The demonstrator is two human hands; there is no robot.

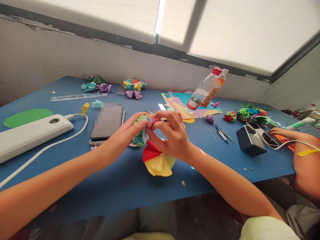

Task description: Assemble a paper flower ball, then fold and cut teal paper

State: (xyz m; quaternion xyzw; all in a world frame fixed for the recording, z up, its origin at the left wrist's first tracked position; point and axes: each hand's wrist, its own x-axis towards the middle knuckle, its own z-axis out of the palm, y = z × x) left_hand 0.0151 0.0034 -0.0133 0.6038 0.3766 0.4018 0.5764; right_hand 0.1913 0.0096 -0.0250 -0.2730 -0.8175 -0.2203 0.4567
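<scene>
At the middle of the blue table, my left hand (125, 130) is closed around a green and teal paper flower (140, 138). My right hand (173, 135) pinches a pink-red part of the same flower, its thumb and forefinger meeting the left fingertips. Fingers cover much of the flower. Just below the right hand is a folded paper fan piece (158, 163) in red, yellow and pale green. Left of my hands lie stacked phones (107, 121).
A white power bank (35, 135) with a cable and a green paper disc (28, 117) lie left. Behind are a ruler (78, 97), paper flowers (133, 85), coloured sheets (175, 103) and a bottle (201, 91). Rightward are compasses (222, 134), a dark box (250, 140) and another person's hand (285, 133).
</scene>
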